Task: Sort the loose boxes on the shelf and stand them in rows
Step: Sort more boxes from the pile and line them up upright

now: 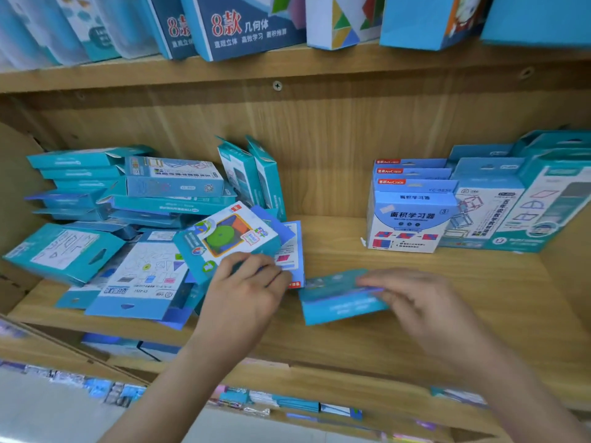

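Pinching the picture box point(224, 239), likely light and stiff, by its near edge, the left hand point(246, 282) curls its fingers round it; the right hand point(415, 298) touches the flat box point(335, 298), its grip too blurred to tell.

Two bare forearms, bare wrists; left hand point(246, 282), right hand point(425, 302), both bare

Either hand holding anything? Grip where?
Left hand grips the green-disc box by its near edge. Right hand pinches the flat teal box at its right end.
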`<act>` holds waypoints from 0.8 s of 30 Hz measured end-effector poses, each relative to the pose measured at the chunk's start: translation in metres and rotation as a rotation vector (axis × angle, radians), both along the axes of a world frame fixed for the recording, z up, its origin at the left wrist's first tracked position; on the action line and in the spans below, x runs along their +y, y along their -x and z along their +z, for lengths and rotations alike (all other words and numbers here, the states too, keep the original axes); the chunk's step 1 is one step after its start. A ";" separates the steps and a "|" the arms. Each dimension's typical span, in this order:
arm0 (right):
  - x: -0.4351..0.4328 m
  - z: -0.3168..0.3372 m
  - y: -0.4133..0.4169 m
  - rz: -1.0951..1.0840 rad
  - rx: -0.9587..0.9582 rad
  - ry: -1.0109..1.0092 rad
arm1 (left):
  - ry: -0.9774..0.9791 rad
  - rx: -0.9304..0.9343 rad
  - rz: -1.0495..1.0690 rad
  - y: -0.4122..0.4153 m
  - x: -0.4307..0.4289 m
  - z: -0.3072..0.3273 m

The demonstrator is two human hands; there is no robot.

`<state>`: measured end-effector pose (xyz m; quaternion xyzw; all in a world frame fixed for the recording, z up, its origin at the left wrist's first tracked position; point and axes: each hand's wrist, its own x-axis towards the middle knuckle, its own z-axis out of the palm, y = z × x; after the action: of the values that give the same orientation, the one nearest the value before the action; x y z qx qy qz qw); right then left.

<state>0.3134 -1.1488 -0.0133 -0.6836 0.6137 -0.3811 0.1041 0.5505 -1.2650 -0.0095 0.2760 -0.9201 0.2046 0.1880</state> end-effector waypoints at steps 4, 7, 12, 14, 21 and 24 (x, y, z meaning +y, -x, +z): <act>-0.004 0.037 0.029 -0.108 -0.168 -0.103 | 0.058 0.057 0.003 0.000 -0.002 -0.017; -0.015 0.040 0.048 -0.148 -0.340 -0.168 | 0.077 0.031 0.026 0.004 -0.001 -0.017; -0.016 0.027 0.058 -0.192 -0.471 -0.167 | -0.004 -0.082 0.044 0.005 0.003 -0.006; -0.017 0.024 0.057 -0.186 -0.514 -0.160 | -0.074 -0.085 0.057 0.007 0.006 -0.001; -0.018 0.019 0.048 -0.127 -0.522 -0.197 | -0.756 0.316 0.095 0.041 0.029 0.016; -0.014 0.018 0.037 -0.042 -0.514 -0.171 | -1.106 0.513 0.080 0.058 0.034 0.014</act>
<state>0.2761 -1.1625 0.0051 -0.5403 0.6112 -0.4909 0.3059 0.4923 -1.2313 0.0047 0.4073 -0.8044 -0.3696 0.2246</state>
